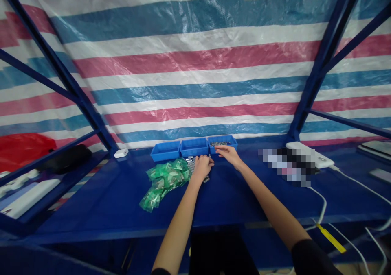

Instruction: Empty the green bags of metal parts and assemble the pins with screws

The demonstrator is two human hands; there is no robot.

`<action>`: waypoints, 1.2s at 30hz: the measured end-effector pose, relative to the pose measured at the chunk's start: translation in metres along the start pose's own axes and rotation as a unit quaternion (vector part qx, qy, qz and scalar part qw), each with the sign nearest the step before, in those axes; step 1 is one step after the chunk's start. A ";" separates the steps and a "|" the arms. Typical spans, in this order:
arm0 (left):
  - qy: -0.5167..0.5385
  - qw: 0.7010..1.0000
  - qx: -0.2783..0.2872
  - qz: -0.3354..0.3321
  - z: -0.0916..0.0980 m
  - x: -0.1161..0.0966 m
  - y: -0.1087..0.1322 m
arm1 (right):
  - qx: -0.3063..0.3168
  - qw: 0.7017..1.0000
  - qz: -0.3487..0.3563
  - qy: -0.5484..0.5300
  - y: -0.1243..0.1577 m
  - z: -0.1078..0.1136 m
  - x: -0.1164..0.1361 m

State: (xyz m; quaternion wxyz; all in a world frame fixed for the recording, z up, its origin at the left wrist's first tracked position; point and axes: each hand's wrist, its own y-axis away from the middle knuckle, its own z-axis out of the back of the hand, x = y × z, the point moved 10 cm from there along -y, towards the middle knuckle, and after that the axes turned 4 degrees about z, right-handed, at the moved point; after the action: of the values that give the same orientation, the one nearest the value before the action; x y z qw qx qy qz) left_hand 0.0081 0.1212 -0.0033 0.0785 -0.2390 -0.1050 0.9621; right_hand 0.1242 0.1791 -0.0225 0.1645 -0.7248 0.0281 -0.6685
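My left hand (203,166) is over small silvery metal parts (190,162) on the blue table, its fingers bent together around something I cannot make out. Just in front of the right-hand blue bin (233,142) is my right hand (227,153), its fingers held close together near the small metal pieces (220,143) in that bin. Whether it pinches a piece is too small to tell. Green plastic packets (168,179) lie in a heap left of my left hand. Two more blue bins, the middle one (194,147) and the left one (165,151), stand in the same row.
A small white box (121,153) sits at the table's back left. On the right are a white device (314,155) with cables and a blurred-out object (287,166). Blue metal posts (314,71) rise at both sides before a striped sheet (195,59).
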 end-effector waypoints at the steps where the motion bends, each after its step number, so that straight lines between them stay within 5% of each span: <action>1: 0.017 1.000 -0.011 0.001 0.002 0.000 -0.001 | 0.007 1.000 -0.009 0.003 0.002 -0.002 -0.002; 9: 0.199 0.973 -0.119 -0.009 0.023 0.001 -0.010 | 0.107 0.984 -0.106 -0.094 0.016 -0.031 -0.013; 17: 0.271 0.949 -0.162 -0.006 0.029 0.007 -0.012 | 0.089 0.970 -0.108 -0.197 0.016 -0.032 -0.001; 24: 0.197 0.965 -0.175 0.007 0.035 0.005 -0.007 | 0.023 0.993 -0.066 -0.091 0.012 -0.017 0.002; 29: 0.103 0.987 -0.120 0.016 0.024 0.003 -0.009 | 0.008 0.998 -0.036 -0.041 0.012 -0.016 0.008; 36: -0.045 0.990 -0.093 0.100 0.030 0.036 -0.005 | -0.045 0.999 -0.017 -0.016 0.007 -0.002 0.006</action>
State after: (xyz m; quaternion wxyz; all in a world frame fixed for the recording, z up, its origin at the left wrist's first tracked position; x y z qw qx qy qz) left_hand -0.0370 0.1279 0.0081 -0.0452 -0.2110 -0.1729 0.9610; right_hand 0.1239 0.1704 -0.0185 0.1210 -0.7427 0.0429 -0.6573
